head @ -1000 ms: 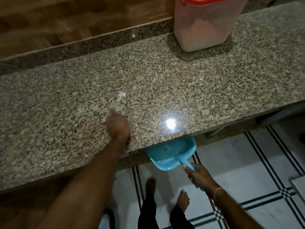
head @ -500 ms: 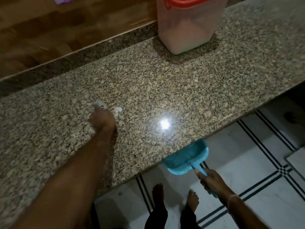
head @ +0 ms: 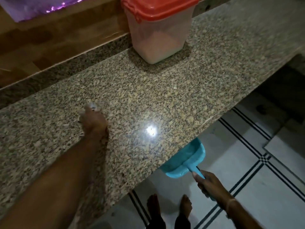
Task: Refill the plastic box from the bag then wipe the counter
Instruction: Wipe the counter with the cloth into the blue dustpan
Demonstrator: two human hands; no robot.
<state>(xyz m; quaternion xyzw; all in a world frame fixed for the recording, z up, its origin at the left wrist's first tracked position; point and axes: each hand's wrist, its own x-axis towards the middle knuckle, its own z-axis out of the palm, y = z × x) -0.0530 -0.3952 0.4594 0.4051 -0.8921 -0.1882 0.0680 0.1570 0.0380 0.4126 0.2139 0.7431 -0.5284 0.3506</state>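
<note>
The clear plastic box with a red lid stands shut at the back of the speckled granite counter, with pale powder inside. My left hand rests low on the counter left of centre, blurred, with a small whitish bit at its fingertips. It is unclear whether it holds anything. My right hand grips the handle of a blue dustpan, whose pan is tucked just under the counter's front edge. A purple bag lies at the top left on the wooden surface.
A wooden ledge runs behind the counter. Below the front edge is a white tiled floor with dark lines, and my bare feet stand there. A bright light glare sits on the counter near the dustpan.
My left hand has slid left and away from the front edge across the counter. The dustpan stays under the edge in my right hand. The view has tilted, so the box's lid now shows.
</note>
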